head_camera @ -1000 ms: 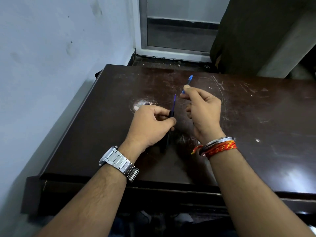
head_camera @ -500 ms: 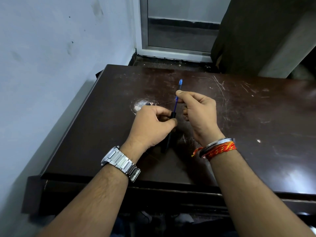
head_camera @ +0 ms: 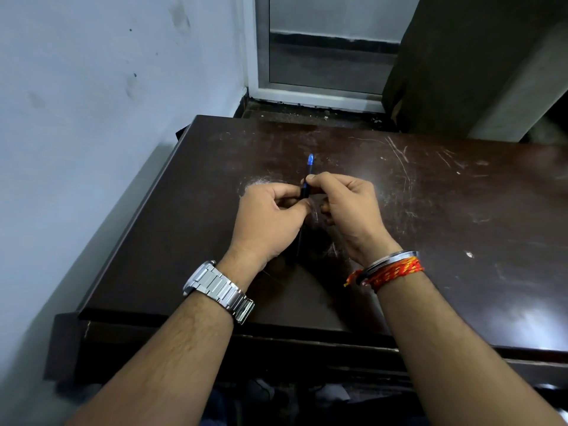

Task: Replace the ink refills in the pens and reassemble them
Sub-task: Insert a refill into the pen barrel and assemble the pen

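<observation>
No writing, label, brand or number is showing legibly anywhere in this view.

So the desk (head_camera: 461, 241) is a dark brown glossy one, pushed up close to the pale wall on its left side. The top is pretty beat up: pale scratches run across the far right part, there's a whitish scuffed patch near the middle, and a small white fleck sits off to the right. Light glares off the near right corner. The front edge looks chipped at the left. Nothing I can make out is lying loose on it.
</observation>
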`<action>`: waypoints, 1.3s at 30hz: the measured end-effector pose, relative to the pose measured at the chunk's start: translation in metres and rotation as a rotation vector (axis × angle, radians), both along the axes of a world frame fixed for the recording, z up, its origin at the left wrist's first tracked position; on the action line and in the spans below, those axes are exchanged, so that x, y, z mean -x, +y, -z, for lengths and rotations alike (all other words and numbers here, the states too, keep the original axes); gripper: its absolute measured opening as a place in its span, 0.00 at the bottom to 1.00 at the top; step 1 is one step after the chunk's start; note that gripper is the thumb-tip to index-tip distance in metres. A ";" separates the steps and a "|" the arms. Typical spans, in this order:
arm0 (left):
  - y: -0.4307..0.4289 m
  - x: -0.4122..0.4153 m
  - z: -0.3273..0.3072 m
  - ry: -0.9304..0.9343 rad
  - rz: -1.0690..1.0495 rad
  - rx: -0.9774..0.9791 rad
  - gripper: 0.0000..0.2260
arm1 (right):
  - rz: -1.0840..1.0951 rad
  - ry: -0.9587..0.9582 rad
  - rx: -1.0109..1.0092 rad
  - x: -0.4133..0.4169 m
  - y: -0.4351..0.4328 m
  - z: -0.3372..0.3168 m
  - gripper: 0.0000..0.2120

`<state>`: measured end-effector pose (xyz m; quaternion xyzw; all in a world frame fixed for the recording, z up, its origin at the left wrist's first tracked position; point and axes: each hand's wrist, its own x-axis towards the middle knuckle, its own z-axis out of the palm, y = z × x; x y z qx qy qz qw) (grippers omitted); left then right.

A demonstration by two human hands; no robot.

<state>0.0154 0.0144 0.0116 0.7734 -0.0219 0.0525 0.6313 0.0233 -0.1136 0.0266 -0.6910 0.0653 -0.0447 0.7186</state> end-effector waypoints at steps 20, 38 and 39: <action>0.000 -0.001 0.003 -0.022 -0.079 -0.071 0.08 | -0.011 -0.047 -0.075 0.004 -0.001 0.003 0.08; -0.005 0.002 0.000 0.023 -0.126 -0.023 0.10 | 0.029 -0.062 -0.083 0.002 0.002 0.003 0.06; -0.006 0.002 -0.001 0.039 -0.117 -0.005 0.10 | 0.026 -0.060 -0.097 0.002 0.002 0.003 0.05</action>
